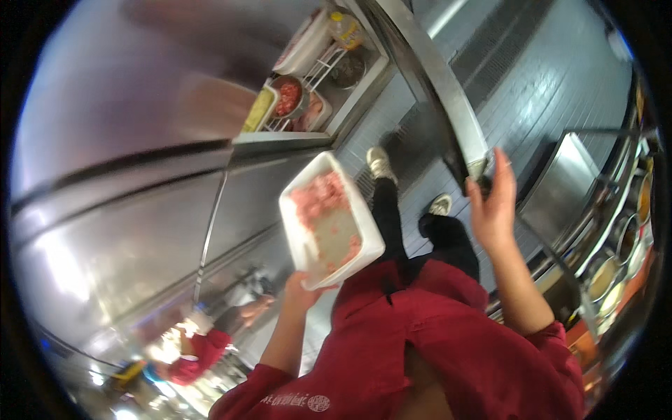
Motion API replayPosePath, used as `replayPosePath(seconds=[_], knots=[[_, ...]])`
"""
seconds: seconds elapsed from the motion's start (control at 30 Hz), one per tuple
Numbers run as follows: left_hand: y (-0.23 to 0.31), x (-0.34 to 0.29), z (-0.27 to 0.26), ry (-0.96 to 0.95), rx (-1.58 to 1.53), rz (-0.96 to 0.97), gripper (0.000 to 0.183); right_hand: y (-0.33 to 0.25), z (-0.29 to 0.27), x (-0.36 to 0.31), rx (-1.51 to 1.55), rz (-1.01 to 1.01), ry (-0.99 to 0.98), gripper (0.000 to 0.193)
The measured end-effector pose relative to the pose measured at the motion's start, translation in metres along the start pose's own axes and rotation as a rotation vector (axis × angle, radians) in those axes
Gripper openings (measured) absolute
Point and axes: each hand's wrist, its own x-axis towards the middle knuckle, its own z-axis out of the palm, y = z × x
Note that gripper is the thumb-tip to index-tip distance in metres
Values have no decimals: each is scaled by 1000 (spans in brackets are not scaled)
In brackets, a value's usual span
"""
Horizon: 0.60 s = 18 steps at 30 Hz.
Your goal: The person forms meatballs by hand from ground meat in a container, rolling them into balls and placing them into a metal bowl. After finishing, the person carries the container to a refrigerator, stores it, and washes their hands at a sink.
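My left hand (pixel 302 292) grips the lower end of a white plastic tub (pixel 374 241), which is tilted in front of my body. Pink raw meat pieces (pixel 322 198) lie mostly in its far half, with a few more near the lower right corner. My right hand (pixel 494 203) is at the end of an open refrigerator door (pixel 451 98), thumb and fingers on either side of its edge. To the left of that door, the refrigerator opening shows a metal bowl of red meat (pixel 287 98) on a wire shelf.
Inside the refrigerator are a yellow-capped bottle (pixel 345 29), a white container (pixel 306 49) and a yellowish tub (pixel 260 110). Steel panels (pixel 105 231) fill the left. Pots (pixel 603 276) line the right. Another person in a red top (pixel 203 355) works at lower left.
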Motion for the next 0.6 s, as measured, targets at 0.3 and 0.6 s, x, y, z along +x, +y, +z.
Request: replayPosePath(seconds=[0.3,0.6], knots=[[-68,-147,-65,47,-200,404,76,-104,74,-45,1021,280,-864,64],[-62,-180,-110,-79,-195,588,77,-181,97,-139,713,600,-1492,61]])
